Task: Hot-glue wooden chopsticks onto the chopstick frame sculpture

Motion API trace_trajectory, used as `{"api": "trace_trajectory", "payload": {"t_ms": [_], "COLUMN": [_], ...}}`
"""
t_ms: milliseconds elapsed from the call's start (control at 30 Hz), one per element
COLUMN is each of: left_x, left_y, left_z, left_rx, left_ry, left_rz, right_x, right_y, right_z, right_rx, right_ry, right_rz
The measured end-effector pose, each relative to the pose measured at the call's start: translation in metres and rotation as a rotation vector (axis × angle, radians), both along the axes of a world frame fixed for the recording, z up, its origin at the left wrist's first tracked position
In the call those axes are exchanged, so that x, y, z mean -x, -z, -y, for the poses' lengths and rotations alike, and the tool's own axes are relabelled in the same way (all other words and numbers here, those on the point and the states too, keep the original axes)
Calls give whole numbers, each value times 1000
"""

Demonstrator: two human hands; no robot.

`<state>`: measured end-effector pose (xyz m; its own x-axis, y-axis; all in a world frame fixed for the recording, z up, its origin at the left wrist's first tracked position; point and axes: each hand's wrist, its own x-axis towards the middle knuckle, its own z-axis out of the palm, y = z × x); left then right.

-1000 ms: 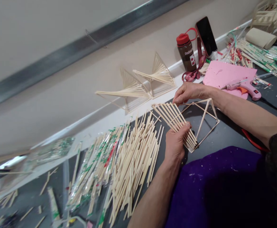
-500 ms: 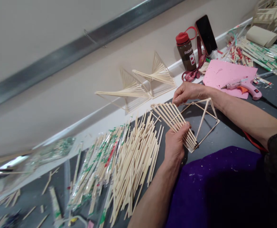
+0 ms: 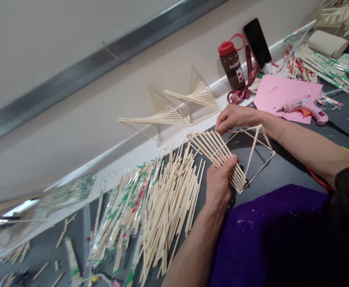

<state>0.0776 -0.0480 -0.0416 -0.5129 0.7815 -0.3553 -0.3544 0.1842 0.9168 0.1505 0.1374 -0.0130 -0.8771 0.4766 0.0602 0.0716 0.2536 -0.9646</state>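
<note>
A frame of glued wooden chopsticks (image 3: 214, 148) is tilted over the table, its left part a fan of parallel sticks and its right part open triangles. My left hand (image 3: 220, 179) grips the lower end of the fan, thumb across the sticks. At the fan's upper edge, my right hand (image 3: 232, 118) has its fingers pinched on the end of a chopstick; the fingertips are partly hidden. Close by on the left lies a heap of loose chopsticks (image 3: 168, 203). Two finished-looking chopstick models (image 3: 159, 116) lean along the wall behind.
A pink glue gun (image 3: 304, 107) rests on a pink sheet (image 3: 271, 93) at the right. Behind stand a red-capped bottle (image 3: 232, 67) and a phone (image 3: 256, 44). Wrapped chopsticks (image 3: 125, 207) lie left of the heap; more packets (image 3: 320, 65) lie far right. A purple cloth (image 3: 261, 211) covers my lap.
The whole view has shifted slightly. Both hands keep nearly the same hold on the chopstick frame, with no other clear change.
</note>
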Motion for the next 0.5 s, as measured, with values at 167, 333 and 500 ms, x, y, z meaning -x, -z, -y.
{"api": "trace_trajectory", "payload": {"t_ms": [167, 333, 500], "left_x": [1, 1, 0], "left_y": [3, 2, -1], "left_z": [0, -1, -1], "left_rx": [-5, 10, 28], "left_ry": [17, 9, 0], "left_rz": [-12, -14, -3], "right_x": [1, 1, 1], "right_y": [2, 2, 3], "right_z": [0, 1, 0], "right_rx": [0, 9, -11], "right_ry": [-6, -10, -15], "right_rz": [-25, -37, -30]}}
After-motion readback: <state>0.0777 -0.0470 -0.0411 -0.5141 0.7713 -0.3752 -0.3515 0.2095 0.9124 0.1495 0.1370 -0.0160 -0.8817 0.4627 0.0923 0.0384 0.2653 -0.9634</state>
